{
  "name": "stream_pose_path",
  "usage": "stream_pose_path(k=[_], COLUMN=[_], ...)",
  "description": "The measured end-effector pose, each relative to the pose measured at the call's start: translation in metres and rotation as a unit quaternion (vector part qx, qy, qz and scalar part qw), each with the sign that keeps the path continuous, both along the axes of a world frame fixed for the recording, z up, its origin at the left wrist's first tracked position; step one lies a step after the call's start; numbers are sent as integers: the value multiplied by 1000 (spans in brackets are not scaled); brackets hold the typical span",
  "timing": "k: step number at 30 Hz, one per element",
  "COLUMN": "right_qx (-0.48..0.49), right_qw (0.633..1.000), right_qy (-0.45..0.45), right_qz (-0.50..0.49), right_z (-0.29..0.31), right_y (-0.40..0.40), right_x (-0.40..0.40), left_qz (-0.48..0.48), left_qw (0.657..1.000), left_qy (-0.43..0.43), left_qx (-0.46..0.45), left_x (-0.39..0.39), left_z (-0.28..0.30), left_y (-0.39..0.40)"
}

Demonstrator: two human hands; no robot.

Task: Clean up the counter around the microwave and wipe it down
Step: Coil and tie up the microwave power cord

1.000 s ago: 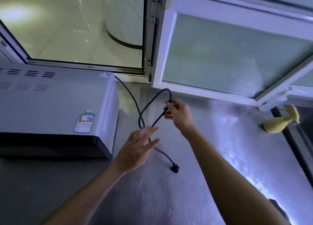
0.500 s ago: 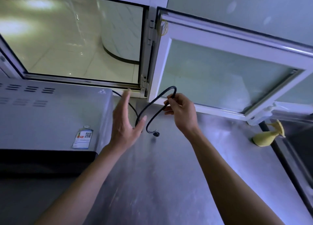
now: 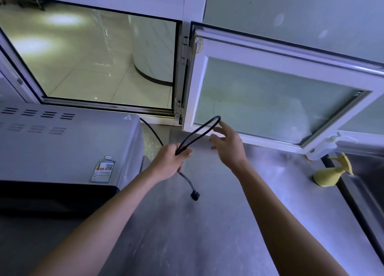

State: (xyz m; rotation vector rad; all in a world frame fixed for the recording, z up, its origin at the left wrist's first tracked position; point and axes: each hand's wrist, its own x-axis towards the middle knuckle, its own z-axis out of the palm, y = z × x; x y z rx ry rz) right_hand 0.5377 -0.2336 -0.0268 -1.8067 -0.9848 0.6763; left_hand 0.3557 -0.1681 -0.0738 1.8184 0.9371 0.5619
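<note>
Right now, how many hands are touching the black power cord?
2. The left hand grips the folded power cord beside the microwave; the right hand touches the loop's top with an extended finger.

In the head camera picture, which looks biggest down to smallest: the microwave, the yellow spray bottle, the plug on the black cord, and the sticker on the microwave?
1. microwave, by far the largest.
2. yellow spray bottle.
3. sticker, clearly smaller than the bottle.
4. plug, smallest.

The wide lens distorts sizes, so this is apparent size only.
</note>
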Motion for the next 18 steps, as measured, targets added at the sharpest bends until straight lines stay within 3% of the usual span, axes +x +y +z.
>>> stream_pose_path(k=[3,5,7,12,18], right_qx=[11,59,66,-1,59], right_qw=[982,935,887,835,853], right_qy=[-190,-347,-438,-506,-471], right_qz=[-2,52,127,215,217], right_z=[-9,-18,-31,-59,-64], right_y=[-14,-19,-18,-21,-22], right_x=[1,2,5,2,-2], left_qz=[-6,-30,-45,-66,-110], left_qw=[998,995,993,993,989], left_qy=[60,89,106,93,92], left_qx=[18,18,20,33,23], left_x=[2,5,6,4,-5], left_z=[0,1,3,4,8], left_y=[1,-1,-3,-7,-6])
